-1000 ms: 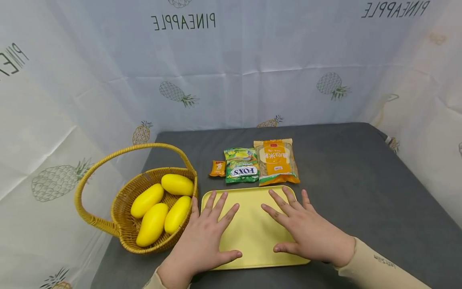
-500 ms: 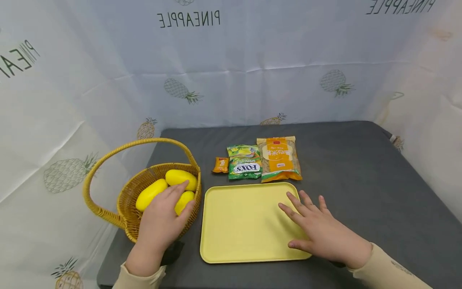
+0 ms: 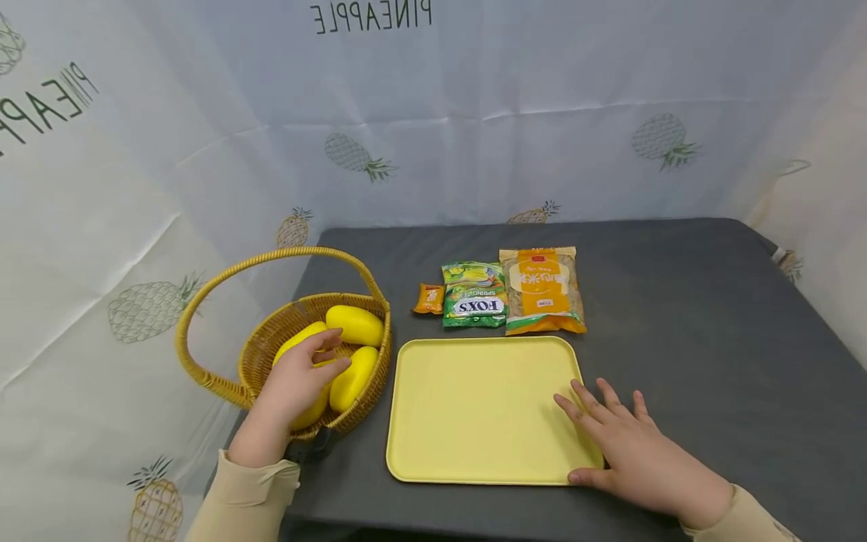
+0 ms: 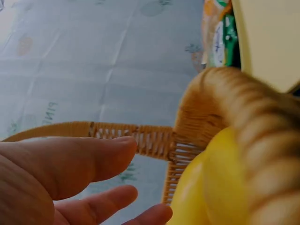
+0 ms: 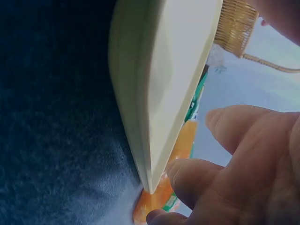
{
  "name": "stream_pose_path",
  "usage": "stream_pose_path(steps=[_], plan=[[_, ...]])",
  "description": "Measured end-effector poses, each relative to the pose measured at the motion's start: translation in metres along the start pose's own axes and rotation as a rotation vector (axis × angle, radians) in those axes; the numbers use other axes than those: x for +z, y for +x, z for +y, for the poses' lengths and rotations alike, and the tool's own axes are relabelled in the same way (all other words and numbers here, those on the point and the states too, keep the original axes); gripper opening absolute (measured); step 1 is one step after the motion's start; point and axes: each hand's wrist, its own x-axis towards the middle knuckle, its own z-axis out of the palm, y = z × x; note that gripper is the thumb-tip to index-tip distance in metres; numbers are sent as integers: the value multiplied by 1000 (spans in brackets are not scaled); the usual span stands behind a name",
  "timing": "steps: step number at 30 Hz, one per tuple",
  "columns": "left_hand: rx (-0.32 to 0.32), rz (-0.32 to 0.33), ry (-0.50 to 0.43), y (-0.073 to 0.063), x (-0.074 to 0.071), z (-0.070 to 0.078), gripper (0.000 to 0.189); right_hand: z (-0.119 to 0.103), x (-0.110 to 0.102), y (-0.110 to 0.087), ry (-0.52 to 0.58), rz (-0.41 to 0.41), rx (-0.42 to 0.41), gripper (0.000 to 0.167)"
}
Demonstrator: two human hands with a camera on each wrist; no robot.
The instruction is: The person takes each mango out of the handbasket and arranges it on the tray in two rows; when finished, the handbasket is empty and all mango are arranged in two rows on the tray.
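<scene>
Several mangoes [image 3: 355, 325] I see lie in a basket [image 3: 287, 319] below the left hand's [image 3: 293, 382] parted fingers; right hand [image 3: 633, 449] splays at the tray's edge [image 3: 484, 410].

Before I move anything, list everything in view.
Wicker basket: one, golden brown, left of the tray
Mango-shaped fruits: four showing, yellow, in the basket, some partly hidden by the left hand
Tray: one, pale yellow, on the table's near part
Small packet: one, orange, beyond the tray, leftmost of the row
FOX'S packet: one, green, middle of the row
Larger bag: one, orange and beige, right end of the row
Table: one, dark grey, under everything
Pineapple-print curtain: whitish, behind and beside the table
Left hand: one, bare, over the basket
Right hand: one, bare, at the tray's right edge
Sleeves: two, beige, on the forearms
</scene>
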Motion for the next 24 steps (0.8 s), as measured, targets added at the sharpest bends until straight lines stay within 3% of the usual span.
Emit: stream_pose_path(steps=[3, 11, 18, 24], plan=[[2, -36, 5, 3, 5, 0, 69, 0, 2, -2, -2, 9, -4, 102], [41, -43, 102, 8, 21, -6, 70, 2, 5, -5, 17, 20, -6, 102], [28, -60, 154, 8, 26, -10, 70, 3, 9, -5, 44, 24, -20, 102], [1, -50, 102, 8, 25, -11, 70, 6, 13, -5, 72, 10, -11, 102]])
